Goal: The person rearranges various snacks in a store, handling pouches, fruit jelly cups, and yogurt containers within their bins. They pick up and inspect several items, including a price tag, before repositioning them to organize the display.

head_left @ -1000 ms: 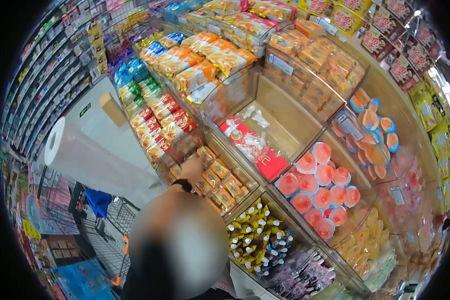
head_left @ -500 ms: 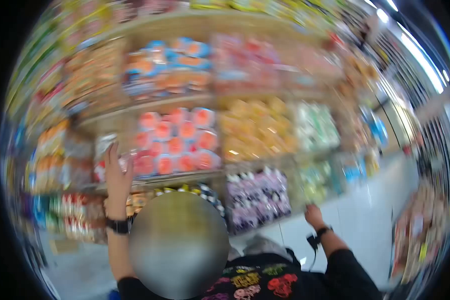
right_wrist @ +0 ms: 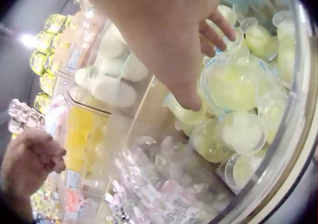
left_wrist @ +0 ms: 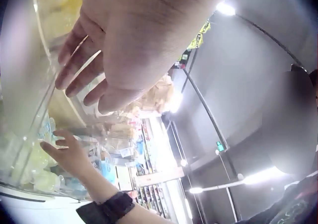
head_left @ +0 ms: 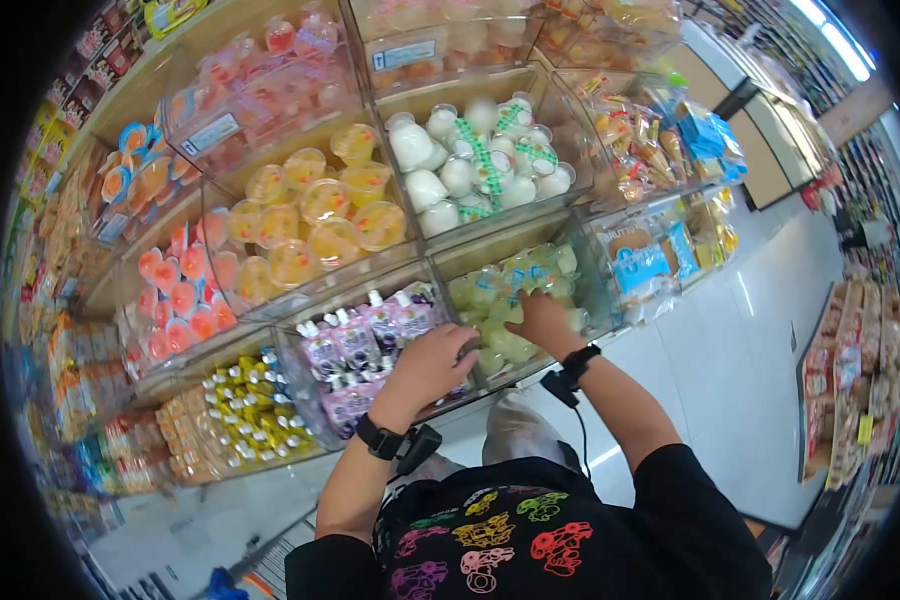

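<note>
My right hand (head_left: 548, 322) reaches into a clear bin of pale green jelly cups (head_left: 510, 340). In the right wrist view its fingers are extended and its thumb lies right at the rounded cups (right_wrist: 233, 85), several of them close beneath the palm. The left hand (head_left: 432, 368) hovers over the near edge of the neighbouring bin of purple spouted pouches (head_left: 355, 345), fingertips toward the green cups. Seen from the left wrist, the left hand (left_wrist: 134, 45) has loosely bent fingers and an empty palm.
Clear dividers (head_left: 432, 270) separate the bins. Behind are yellow jelly cups (head_left: 320, 205) and white ones (head_left: 470, 165); yellow pouches (head_left: 260, 410) stand to the left. Bagged snacks (head_left: 635, 265) lie to the right, past them white floor (head_left: 710, 350) and a low shelf (head_left: 855, 370).
The view has swung right along the bins. The left hand has left the small orange-wrapped packs and come over beside the green cups. The right hand has risen from its lower position into their bin.
</note>
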Available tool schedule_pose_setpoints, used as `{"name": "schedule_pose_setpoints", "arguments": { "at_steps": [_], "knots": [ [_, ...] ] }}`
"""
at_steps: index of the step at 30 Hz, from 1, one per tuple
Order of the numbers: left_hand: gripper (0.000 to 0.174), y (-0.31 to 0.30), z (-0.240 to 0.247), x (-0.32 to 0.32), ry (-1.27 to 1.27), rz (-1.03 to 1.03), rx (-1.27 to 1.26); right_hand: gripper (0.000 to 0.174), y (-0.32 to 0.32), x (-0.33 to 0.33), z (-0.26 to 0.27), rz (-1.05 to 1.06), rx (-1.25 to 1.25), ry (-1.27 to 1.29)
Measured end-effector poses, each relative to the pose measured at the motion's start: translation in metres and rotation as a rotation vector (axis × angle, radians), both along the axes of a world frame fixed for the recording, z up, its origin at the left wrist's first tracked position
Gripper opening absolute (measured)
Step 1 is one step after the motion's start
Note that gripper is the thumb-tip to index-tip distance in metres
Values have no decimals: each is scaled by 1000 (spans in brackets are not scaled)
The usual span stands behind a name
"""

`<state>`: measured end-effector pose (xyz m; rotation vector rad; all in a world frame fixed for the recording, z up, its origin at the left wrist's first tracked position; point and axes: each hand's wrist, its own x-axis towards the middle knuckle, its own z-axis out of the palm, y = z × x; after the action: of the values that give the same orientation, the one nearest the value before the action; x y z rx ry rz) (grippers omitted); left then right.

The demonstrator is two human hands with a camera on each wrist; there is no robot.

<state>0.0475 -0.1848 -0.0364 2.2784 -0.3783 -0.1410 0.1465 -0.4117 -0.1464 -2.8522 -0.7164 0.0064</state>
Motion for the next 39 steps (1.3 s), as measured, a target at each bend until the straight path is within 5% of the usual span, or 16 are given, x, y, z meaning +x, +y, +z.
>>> {"name": "schedule_pose_setpoints", "arguments": {
  "at_steps": [2, 4, 12, 18, 21, 25, 28, 34, 36, 39],
  "knots": [
    [25, -33, -18, 7, 93, 47, 13, 64, -5, 5, -24, -63, -229, 365],
    [26, -52, -30, 24, 121, 29, 66, 65, -8, 9, -17, -20, -247, 437],
    [36, -125, -90, 33, 387, 205, 558, 64, -48, 28, -14, -25, 219, 634],
    [56, -155, -128, 50, 558, 249, 609, 75, -87, 34, 1, 82, 436, 406],
    [63, -157, -142, 43, 472, 242, 703, 77, -102, 36, -2, 150, 292, 398],
    [50, -155, -152, 40, 520, 338, 638, 73, -104, 37, -10, 148, 132, 393],
    [69, -155, -146, 45, 530, 330, 657, 68, -106, 41, -9, 143, 48, 352],
    [52, -141, -124, 41, 485, 403, 493, 62, -88, 35, -10, -38, 123, 426],
    [41, -131, -118, 40, 298, 547, 375, 61, -83, 33, -7, 122, -18, 0],
    [29, -119, -104, 39, 154, 702, 52, 63, -78, 28, 11, 248, 155, -35]
  ]
}}
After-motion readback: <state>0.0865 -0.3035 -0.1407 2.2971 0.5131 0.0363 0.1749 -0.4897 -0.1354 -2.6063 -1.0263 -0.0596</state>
